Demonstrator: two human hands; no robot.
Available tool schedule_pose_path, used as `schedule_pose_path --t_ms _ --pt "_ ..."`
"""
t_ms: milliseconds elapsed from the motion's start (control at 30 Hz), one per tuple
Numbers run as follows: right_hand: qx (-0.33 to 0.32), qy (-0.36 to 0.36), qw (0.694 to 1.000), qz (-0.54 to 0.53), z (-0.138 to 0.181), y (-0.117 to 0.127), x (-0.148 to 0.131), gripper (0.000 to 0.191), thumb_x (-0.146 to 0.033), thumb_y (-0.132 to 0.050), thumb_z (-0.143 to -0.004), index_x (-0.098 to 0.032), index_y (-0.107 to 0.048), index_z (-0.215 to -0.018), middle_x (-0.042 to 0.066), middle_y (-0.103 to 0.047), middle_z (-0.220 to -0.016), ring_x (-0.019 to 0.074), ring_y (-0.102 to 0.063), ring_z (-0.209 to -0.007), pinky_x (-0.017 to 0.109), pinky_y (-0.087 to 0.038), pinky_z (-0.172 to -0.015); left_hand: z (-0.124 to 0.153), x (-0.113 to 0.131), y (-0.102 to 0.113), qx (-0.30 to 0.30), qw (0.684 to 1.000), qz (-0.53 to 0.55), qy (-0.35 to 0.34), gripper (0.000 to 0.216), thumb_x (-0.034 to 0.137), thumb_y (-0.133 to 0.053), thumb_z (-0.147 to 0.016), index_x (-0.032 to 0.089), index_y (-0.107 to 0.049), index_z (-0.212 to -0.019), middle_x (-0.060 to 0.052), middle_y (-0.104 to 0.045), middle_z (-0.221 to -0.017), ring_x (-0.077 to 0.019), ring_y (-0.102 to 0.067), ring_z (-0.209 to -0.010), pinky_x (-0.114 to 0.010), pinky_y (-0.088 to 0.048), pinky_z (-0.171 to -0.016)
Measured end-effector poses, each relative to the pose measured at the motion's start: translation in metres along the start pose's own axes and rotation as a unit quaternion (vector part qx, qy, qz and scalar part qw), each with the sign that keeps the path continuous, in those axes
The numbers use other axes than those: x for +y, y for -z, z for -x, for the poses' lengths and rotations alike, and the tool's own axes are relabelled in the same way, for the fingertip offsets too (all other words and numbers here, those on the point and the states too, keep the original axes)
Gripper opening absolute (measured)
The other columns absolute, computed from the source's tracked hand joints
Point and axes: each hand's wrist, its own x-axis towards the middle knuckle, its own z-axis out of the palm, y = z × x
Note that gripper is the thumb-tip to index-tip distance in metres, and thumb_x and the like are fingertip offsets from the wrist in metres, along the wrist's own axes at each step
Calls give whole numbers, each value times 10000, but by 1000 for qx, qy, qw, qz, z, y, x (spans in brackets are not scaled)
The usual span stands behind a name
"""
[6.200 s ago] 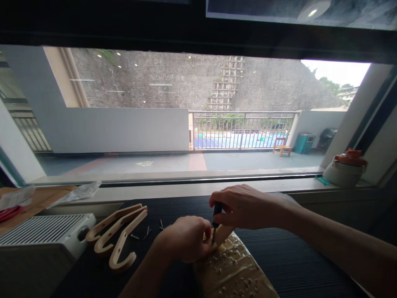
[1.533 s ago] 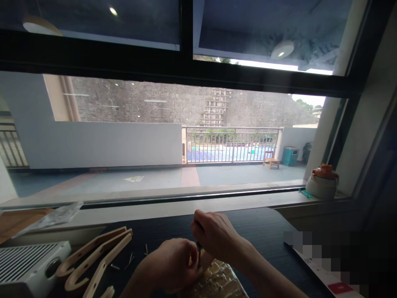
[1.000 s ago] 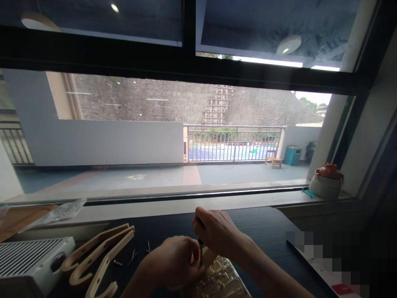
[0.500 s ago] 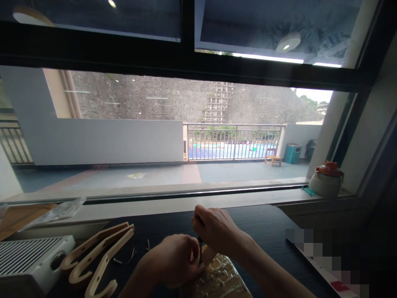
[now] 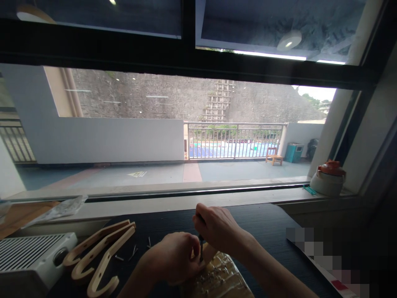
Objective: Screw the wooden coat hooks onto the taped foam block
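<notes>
The fingers of my right hand [image 5: 214, 221] are wrapped round a dark-handled screwdriver [image 5: 201, 248], its shaft pointing down, near upright, in the lower middle of the frame; the fingers of my left hand [image 5: 180, 258] are curled in beside the shaft and grip the wooden piece [image 5: 210, 251], which lies over the taped block [image 5: 231, 275]; the tip is too hidden for me to tell how it is seated.

To work this well, I judge that I should press straight along the shaft and turn from the wrist in short, even strokes; a lean to either side could let the tip slip toward my left fingers, so they are best set a little clear of it, firm on the wood; the block seems to me a support worth checking for rocking on the dark surface [image 5: 260, 231].

Loose screws [image 5: 133, 251] and wooden hooks [image 5: 120, 243] lie at lower left, outside any container; the clear plastic bag [image 5: 62, 209] at far left looks crumpled, its contents unclear to me; the pale jar [image 5: 327, 183] at right has its orange lid [image 5: 331, 167] on, so I cannot see inside.
</notes>
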Motion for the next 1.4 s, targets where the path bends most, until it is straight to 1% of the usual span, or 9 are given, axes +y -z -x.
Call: schedule_pose_path --t_ms 267,567,700,800,967,1067,1167,1267,1400 --pt "2 3 1000 -7 0 0 1 159 -304 -395 -849 -206 -436 -731 -40 -457 -564 95 -213 -502 258 -140 -497 -2 4 4 -4 1000 -6 20 227 373 -470 -698 239 -651 -727 6 -696 -712 -153 -607 -621 -208 -345 -496" --pt "-3 5 1000 2 0 0 1 171 -305 -389 -860 -204 -439 -732 -44 -453 -560 94 -221 -499 256 -145 -490 -3 -3 -2 2 1000 -1 5 187 319 -478 -678 244 -644 -718 13 -695 -694 -151 -608 -604 -208 -349 -488" --pt "-11 5 1000 13 -1 1 1 174 -304 -387 -870 -201 -457 -749 -40 -465 -570 94 -234 -499 259 -154 -492 -5 -5 -4 12 1000 6 7 183 351 -489 -676 252 -638 -717 19 -693 -687 -151 -605 -600 -210 -344 -484" --pt "-15 7 1000 17 -2 0 1 181 -305 -384 -877 -198 -464 -755 -35 -483 -585 91 -251 -499 259 -163 -498 -7 -7 -4 12 1000 4 11 180 343 -491 -667 260 -638 -726 22 -696 -691 -153 -605 -600 -211 -336 -477" --pt "-13 4 1000 3 -2 -1 2 191 -311 -374 -876 -198 -443 -738 -38 -477 -560 89 -249 -493 261 -153 -497 -6 -7 -5 19 1000 2 9 181 375 -506 -656 269 -638 -722 26 -695 -686 -159 -607 -600 -218 -329 -474" --pt "-8 1 1000 -3 -2 0 2 183 -310 -382 -868 -200 -431 -730 -39 -478 -559 91 -243 -499 261 -147 -496 -5 -6 -5 14 1000 4 15 180 359 -503 -660 271 -643 -732 27 -698 -691 -157 -609 -600 -215 -333 -476" --pt "-8 0 1000 -3 -2 0 2 184 -312 -385 -867 -200 -429 -728 -40 -482 -563 91 -243 -500 259 -148 -494 -5 -6 -5 14 1000 5 19 192 383 -504 -675 269 -648 -731 24 -697 -686 -154 -608 -597 -215 -340 -481" --pt "-13 1 1000 6 -1 -1 3 197 -320 -372 -878 -200 -440 -738 -40 -484 -565 90 -257 -494 257 -158 -495 -6 -7 -6 13 1000 6 19 202 390 -510 -678 267 -654 -751 21 -696 -692 -154 -609 -606 -214 -343 -484" --pt "-20 5 1000 12 0 0 3 210 -323 -355 -895 -196 -459 -765 -33 -505 -579 87 -305 -493 258 -172 -501 -4 -5 -5 5 1000 3 18 202 353 -506 -683 248 -662 -758 9 -694 -701 -154 -610 -615 -210 -343 -483"
